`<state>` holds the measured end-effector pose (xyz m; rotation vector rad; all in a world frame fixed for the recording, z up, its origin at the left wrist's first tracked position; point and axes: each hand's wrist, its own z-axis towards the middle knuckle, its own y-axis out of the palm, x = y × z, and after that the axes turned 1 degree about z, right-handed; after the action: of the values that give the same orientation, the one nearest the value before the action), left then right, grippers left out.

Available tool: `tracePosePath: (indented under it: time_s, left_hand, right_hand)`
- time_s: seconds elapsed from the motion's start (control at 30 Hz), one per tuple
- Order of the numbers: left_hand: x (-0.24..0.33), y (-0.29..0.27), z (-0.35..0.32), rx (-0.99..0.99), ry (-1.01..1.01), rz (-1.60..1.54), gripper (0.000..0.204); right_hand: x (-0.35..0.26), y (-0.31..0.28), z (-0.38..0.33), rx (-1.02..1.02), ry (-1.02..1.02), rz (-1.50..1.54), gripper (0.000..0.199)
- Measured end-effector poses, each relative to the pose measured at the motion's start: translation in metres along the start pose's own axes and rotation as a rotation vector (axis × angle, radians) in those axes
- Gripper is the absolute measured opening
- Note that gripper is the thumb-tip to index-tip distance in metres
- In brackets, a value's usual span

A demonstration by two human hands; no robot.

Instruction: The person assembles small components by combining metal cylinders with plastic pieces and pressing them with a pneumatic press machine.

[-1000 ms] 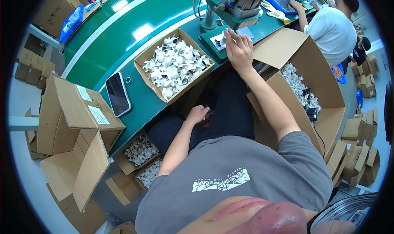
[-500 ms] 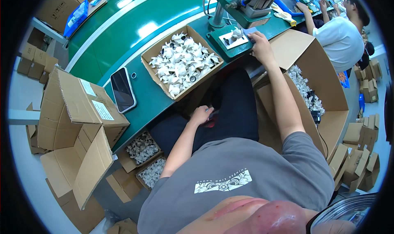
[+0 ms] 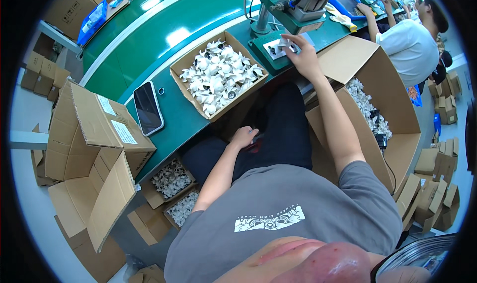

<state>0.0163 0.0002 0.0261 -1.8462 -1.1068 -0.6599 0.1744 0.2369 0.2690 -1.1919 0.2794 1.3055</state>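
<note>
On the green surface point(image 3: 149, 54), an open brown cardboard box point(image 3: 185, 73) holds white plastic parts. The right hand point(image 3: 304, 59) has its fingers point(image 3: 288, 41) clamped on a small white part point(image 3: 284, 44) on the machine's pale plate. The left hand point(image 3: 243, 136) rests curled on the lap.

Glossy green bench top point(image 3: 149, 39) reflects lamps; matt brown cardboard box point(image 3: 186, 69) holds smooth white plastic parts point(image 3: 218, 77); the phone point(image 3: 147, 107) is glossy black glass.
</note>
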Motion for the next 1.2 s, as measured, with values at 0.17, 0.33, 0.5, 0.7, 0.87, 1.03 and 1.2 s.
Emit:
tracePosePath:
  time_s: [0.17, 0.33, 0.5, 0.7, 0.87, 1.03, 1.2]
  left_hand:
    - [0.003, -0.005, -0.006, 0.014, -0.040, -0.008, 0.042]
    - [0.001, -0.010, -0.008, 0.049, -0.040, -0.027, 0.046]
    - [0.006, -0.015, -0.011, 0.024, -0.060, -0.021, 0.049]
    - [-0.001, -0.009, 0.000, -0.060, -0.084, -0.344, 0.057]
    - [0.010, -0.020, -0.001, -0.323, 0.030, -0.872, 0.063]
    - [0.011, -0.022, -0.020, -0.534, 0.359, -0.752, 0.066]
    - [0.026, -0.024, -0.030, -0.633, 0.270, -0.603, 0.068]
  right_hand:
    - [0.013, 0.015, -0.007, 0.171, 0.002, 0.141, 0.028]
    - [0.006, 0.025, -0.006, 0.458, 0.041, 0.197, 0.026]
    - [-0.047, 0.052, -0.029, 0.382, -0.281, -0.004, 0.032]
    - [-0.124, 0.061, -0.015, 0.167, -0.542, 0.073, 0.022]
    - [-0.062, 0.064, -0.107, 0.092, -0.454, 0.066, 0.016]
    - [-0.034, 0.084, -0.200, -0.343, 0.148, 0.277, 0.017]
    - [-0.010, 0.085, -0.224, -0.433, 0.122, 0.324, 0.021]
